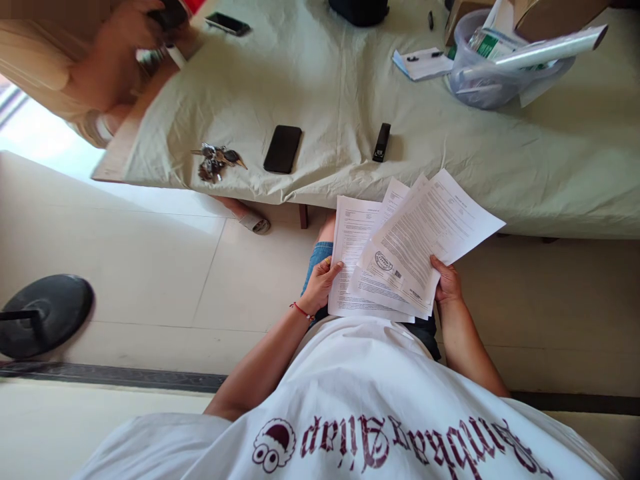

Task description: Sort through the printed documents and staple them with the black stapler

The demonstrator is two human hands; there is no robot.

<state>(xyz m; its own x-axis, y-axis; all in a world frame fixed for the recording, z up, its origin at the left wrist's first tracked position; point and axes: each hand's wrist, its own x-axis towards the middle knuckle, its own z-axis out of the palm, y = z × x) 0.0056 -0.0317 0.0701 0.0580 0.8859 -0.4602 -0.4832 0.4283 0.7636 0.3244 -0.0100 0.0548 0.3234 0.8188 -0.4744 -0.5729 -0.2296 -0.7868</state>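
Observation:
Several printed paper sheets are fanned out above my lap, between my two hands. The top sheet, tilted to the right, bears a round ink stamp near its lower left corner. My left hand grips the left edge of the stack, thumb on top and fingers behind the paper. My right hand pinches the lower right edge of the fanned sheets, with its fingers mostly hidden underneath. Beyond the papers, a black stapler lies on the cloth-covered table.
A black phone and a key bunch lie near the table's front edge. At the right stands a plastic tub beside a notepad. Another phone lies near a seated person. A round black base rests on the floor.

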